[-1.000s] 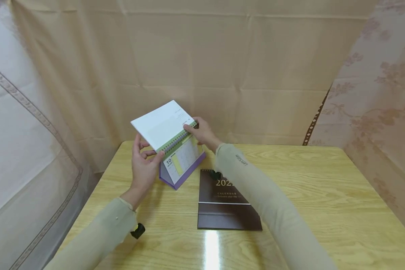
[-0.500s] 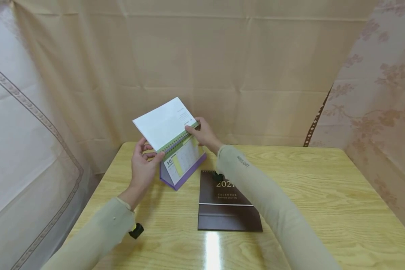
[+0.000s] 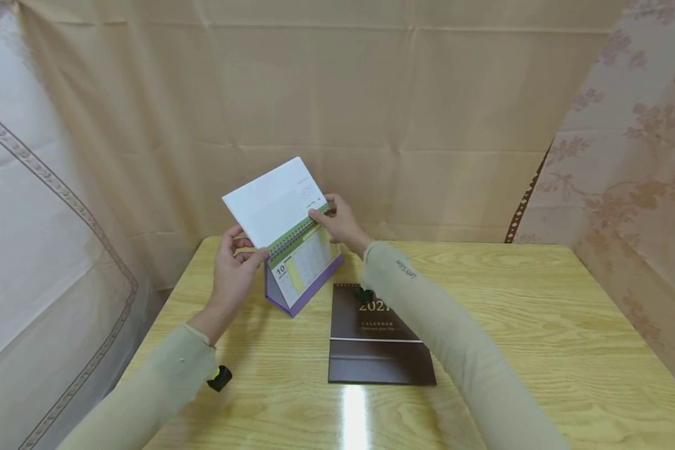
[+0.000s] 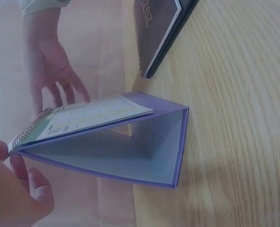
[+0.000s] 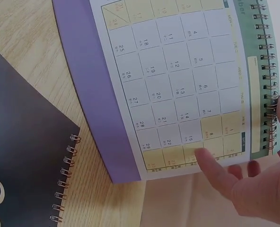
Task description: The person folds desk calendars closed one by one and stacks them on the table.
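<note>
A purple-based desk calendar (image 3: 306,269) stands as a tent at the left rear of the table, its October page facing front. Above its spiral binding (image 5: 267,71), a white page (image 3: 278,200) slants up and back. My left hand (image 3: 233,269) pinches the calendar's upper left corner, thumb at the binding and other fingers behind. At the binding's right end, my right hand (image 3: 340,222) holds the calendar with the thumb over the white page's lower edge. One right finger (image 5: 213,168) reaches across the date grid near its edge. In the left wrist view, the stand's hollow inside shows.
A dark brown 2021 calendar (image 3: 377,359) lies in front of the purple one on the wooden table (image 3: 512,300), partly covered by the right sleeve (image 3: 427,300). Beige cloth (image 3: 326,94) hangs behind the table's back edge. Pale curtains hang at both sides.
The white page has tipped up a little more steeply. My left hand and forearm have shifted slightly left, the thumb moving to the binding's corner. The right hand has barely moved.
</note>
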{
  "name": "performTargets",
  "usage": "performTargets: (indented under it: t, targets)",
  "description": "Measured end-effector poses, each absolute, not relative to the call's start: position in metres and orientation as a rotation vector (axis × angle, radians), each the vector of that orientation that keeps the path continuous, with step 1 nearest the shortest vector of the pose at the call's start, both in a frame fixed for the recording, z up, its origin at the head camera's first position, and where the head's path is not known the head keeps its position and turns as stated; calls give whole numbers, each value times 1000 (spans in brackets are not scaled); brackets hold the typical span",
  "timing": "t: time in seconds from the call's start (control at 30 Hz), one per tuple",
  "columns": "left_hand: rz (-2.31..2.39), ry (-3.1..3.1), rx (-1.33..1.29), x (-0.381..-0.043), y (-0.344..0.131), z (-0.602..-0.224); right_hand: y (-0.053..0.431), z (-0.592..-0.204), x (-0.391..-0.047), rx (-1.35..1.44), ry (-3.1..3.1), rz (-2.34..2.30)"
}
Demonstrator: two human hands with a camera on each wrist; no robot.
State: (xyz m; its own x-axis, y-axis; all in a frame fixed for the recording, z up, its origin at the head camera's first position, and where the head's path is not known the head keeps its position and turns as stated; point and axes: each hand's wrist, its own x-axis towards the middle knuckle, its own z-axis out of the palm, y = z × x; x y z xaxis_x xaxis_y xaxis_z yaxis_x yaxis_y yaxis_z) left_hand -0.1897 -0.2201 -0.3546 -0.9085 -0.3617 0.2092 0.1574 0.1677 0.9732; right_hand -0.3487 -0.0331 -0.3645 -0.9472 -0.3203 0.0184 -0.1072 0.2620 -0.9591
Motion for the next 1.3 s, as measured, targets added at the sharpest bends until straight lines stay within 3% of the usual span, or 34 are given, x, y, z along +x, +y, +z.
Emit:
performTargets:
  t: [0.5, 0.83, 1.3]
  targets:
    - [-1668, -2077, 6, -191, -227, -359, -22, -365, -356, -494, 2475, -1714]
    - [-1635, -2113, -16, -194, -227, -360, -13, -364, -361, -309, 2142, -1809]
    - [-1560, -2154, -24, -187, -224, -354, 3, -347, -365, -282, 1903, -1711]
